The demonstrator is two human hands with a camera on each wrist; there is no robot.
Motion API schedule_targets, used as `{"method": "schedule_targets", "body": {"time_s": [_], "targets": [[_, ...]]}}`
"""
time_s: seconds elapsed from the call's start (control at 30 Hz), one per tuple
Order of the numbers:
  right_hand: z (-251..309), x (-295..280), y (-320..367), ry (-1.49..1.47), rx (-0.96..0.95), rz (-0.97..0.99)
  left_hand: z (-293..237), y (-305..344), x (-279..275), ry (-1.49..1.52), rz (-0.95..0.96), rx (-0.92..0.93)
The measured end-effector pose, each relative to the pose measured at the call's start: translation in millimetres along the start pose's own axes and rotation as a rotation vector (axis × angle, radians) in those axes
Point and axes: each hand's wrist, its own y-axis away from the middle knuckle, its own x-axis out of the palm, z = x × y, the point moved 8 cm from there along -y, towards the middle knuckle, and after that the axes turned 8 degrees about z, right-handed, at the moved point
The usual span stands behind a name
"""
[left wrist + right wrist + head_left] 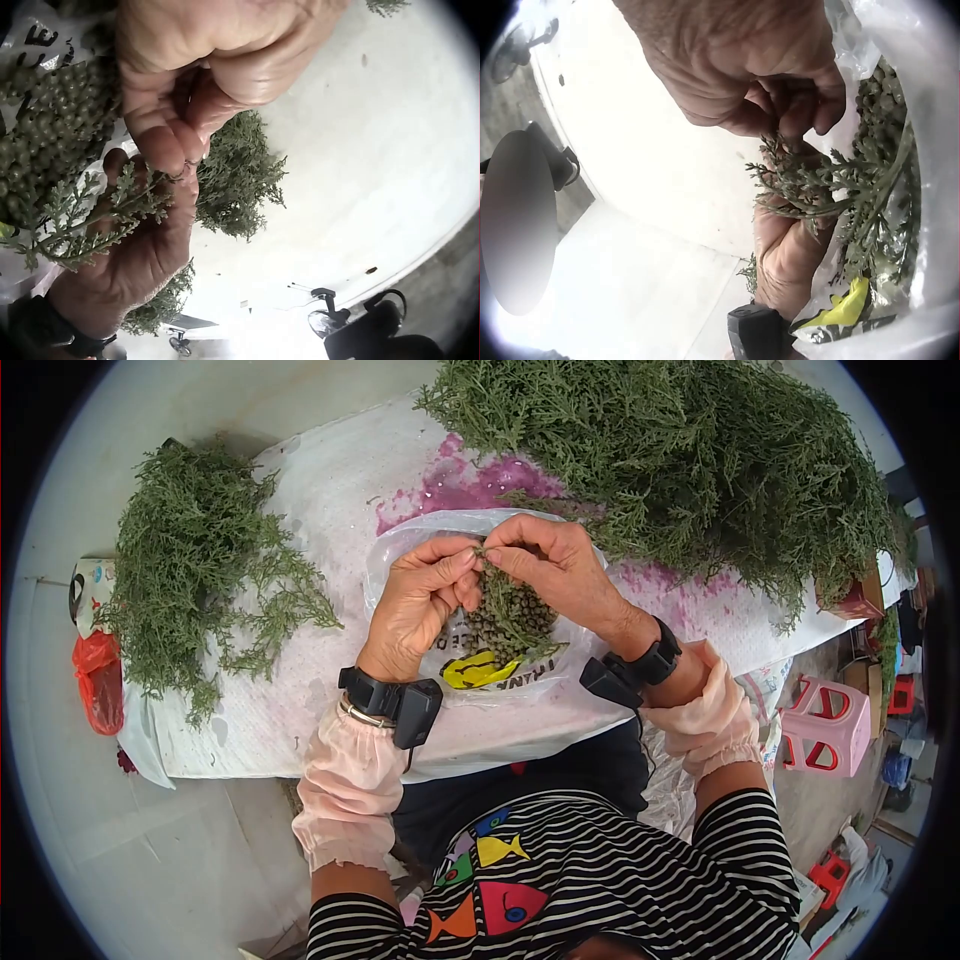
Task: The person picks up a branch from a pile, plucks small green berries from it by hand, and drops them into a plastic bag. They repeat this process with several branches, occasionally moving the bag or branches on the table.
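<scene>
In the head view, my left hand (422,600) and right hand (560,572) meet fingertip to fingertip above a clear plastic bag (400,528). A leafy green evergreen sprig (94,225) is pinched at its stem by thumb and fingers of both hands. Its feathery end hangs down over the bag, as the right wrist view also shows. Inside the bag lies a heap of small round greenish berries (56,124). Black print and a yellow patch (478,670) mark the bag's near side. The spot between the fingertips is partly hidden by the fingers.
A large pile of evergreen branches (680,470) covers the table's far right, with a smaller pile (190,550) at the left. The white table cover (330,490) has purple stains. A red bag (97,680) hangs at the left edge. A pink stool (826,725) stands on the right.
</scene>
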Motion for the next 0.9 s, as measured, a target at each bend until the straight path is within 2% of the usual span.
{"method": "schedule_targets", "body": {"time_s": [0.7, 0.9], "targets": [[0.3, 0.5, 2.2, 0.069, 0.012, 0.021, 2.2, -0.2, -2.5, -0.098, -0.009, -0.001], [-9.1, 1.2, 0.6, -0.039, 0.036, 0.026, 1.1, -0.2, -3.5, -0.114, -0.012, 0.018]]}}
